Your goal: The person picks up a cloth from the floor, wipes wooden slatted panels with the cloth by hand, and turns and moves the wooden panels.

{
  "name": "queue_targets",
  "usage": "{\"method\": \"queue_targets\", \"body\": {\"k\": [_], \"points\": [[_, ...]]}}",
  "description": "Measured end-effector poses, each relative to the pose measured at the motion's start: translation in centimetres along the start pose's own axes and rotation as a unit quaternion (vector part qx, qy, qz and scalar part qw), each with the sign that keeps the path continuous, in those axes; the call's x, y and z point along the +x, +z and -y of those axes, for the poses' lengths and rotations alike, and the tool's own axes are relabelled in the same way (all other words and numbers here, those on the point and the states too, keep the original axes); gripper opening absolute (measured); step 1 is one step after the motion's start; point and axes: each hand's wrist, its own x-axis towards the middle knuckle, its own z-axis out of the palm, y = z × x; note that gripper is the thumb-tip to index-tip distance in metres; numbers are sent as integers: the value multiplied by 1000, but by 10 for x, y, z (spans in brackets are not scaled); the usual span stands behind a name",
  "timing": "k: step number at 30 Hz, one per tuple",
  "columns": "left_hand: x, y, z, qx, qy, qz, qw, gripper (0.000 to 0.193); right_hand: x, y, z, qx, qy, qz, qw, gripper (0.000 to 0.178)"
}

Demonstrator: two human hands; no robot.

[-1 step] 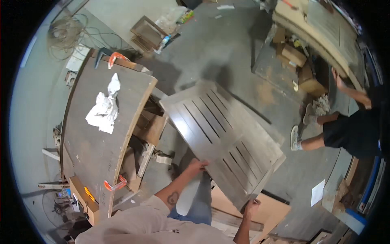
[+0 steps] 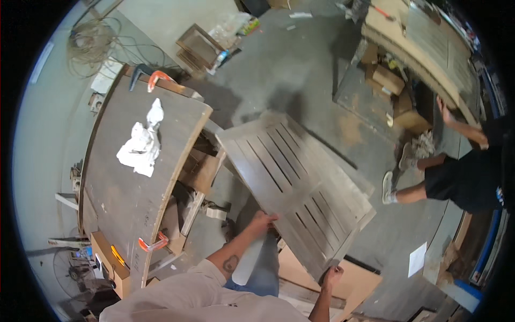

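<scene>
A greyish wooden panel (image 2: 284,196) with two groups of long slots, like a slatted cabinet door, is tilted in front of me. My left hand (image 2: 263,221) is closed on its near left edge, thumb on top. At the near right corner, my right hand (image 2: 332,276) grips the same panel, its fingers partly hidden. Another pale flat board (image 2: 351,180) shows beyond the panel's far right edge; whether the two touch I cannot tell.
To the left stands a workbench (image 2: 120,201) with a crumpled white cloth (image 2: 140,147) and orange clamps (image 2: 154,242). A co-worker (image 2: 456,182) stands at another bench (image 2: 418,45) on the right. Cardboard boxes (image 2: 387,79) sit under that bench. A brown board (image 2: 357,282) lies below my panel.
The view has shifted very slightly. The sheen on the panel has faded as its tilt changed a little; both hands keep their hold.
</scene>
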Motion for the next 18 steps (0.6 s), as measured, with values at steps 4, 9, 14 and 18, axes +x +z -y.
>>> {"method": "queue_targets", "body": {"k": [4,9,14,18], "points": [[-33,50,-21,-56,77,-51,994,31,20,-22,16,-39,-4,3,999,40],[-90,113,-50,144,143,-70,977,31,51,-93,-52,127,111,281,945,51],[-167,110,-48,179,264,-130,939,35,-6,-104,80,184,150,308,921,53],[-275,56,-85,143,315,-33,938,39,-67,-110,175,196,73,289,934,55]]}}
